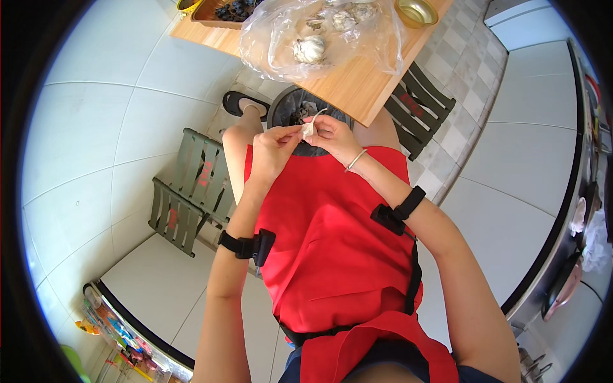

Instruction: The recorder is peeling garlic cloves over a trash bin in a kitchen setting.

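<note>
A small whitish piece of garlic (308, 130) with a thin dry stalk is pinched between my two hands. My left hand (272, 149) grips its left side with thumb and fingertips. From the right, my right hand (336, 140) holds it between thumb and fingers. Directly below is a dark waste bin (275, 111) lined with a bag, with papery scraps (302, 113) inside. On the wooden table (352, 91) ahead, a clear plastic bag (268, 52) contains several garlic bulbs; one whole bulb (309, 49) shows at its front.
A golden metal bowl (415, 13) stands at the table's right edge. A brown tray (203, 18) of dark grapes sits at the back left. Slatted folding stools stand left (198, 177) and right (421, 107). White cabinets (515, 158) line the right side. A red apron (330, 215) covers my lap.
</note>
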The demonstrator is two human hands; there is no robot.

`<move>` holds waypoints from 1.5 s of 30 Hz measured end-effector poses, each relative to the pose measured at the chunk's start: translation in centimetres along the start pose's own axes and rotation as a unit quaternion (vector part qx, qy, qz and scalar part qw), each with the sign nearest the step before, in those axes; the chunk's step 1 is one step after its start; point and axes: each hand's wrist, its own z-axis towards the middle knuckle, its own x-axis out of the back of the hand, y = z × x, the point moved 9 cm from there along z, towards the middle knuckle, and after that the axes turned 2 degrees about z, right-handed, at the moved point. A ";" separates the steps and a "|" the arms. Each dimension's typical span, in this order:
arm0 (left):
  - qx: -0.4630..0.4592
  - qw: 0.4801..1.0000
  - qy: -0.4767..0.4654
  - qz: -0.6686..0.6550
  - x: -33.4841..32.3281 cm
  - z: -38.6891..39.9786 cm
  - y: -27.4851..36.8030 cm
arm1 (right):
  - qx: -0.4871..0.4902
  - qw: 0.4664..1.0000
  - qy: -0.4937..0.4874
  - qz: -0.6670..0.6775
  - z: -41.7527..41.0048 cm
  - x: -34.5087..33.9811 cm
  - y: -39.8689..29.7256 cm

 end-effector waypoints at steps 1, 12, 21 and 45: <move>-0.004 1.000 -0.001 0.017 0.1 0.2 0.1 | -0.020 1.000 0.003 -0.013 0.0 0.1 0.4; -0.042 0.990 -0.019 0.130 0.0 0.9 1.6 | 0.062 0.988 0.001 -0.141 -0.4 -1.0 -1.5; 0.075 0.995 0.028 -0.067 -0.4 0.6 -1.4 | 0.097 0.980 0.016 -0.176 -0.6 -0.7 -2.2; 0.015 0.999 -0.020 0.039 -0.4 1.3 -0.8 | 0.165 0.975 0.020 -0.150 -0.7 -0.4 -2.2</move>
